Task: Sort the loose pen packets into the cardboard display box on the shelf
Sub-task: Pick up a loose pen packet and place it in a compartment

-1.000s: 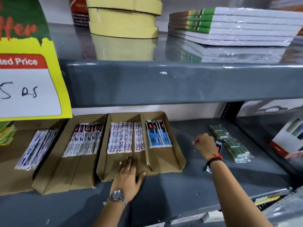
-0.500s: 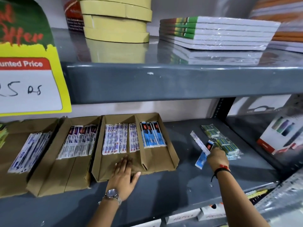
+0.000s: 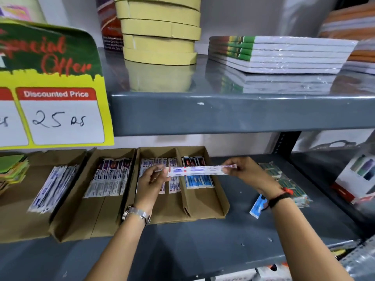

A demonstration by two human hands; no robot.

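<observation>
A white pen packet (image 3: 199, 170) with blue and red print is stretched sideways above the cardboard display box (image 3: 205, 205). My left hand (image 3: 153, 180) pinches its left end and my right hand (image 3: 246, 172) pinches its right end. The box has two compartments: white packets (image 3: 172, 186) lie in the left one, blue and black packets (image 3: 197, 179) in the right one. A loose blue packet (image 3: 257, 206) lies on the grey shelf (image 3: 203, 244) under my right wrist. Green packets (image 3: 284, 179) lie behind that hand.
Two more cardboard boxes (image 3: 95, 216) with packets stand to the left. A yellow price sign (image 3: 54, 102) hangs at upper left. The upper shelf edge (image 3: 223, 114) overhangs the boxes, carrying tape rolls (image 3: 160, 31) and stacked notebooks (image 3: 280, 53). A white and red carton (image 3: 357, 177) sits at right.
My left hand has lifted off the box front and taken the packet's left end. My right hand has carried the white packet leftward over the box. The blue packet was left on the shelf.
</observation>
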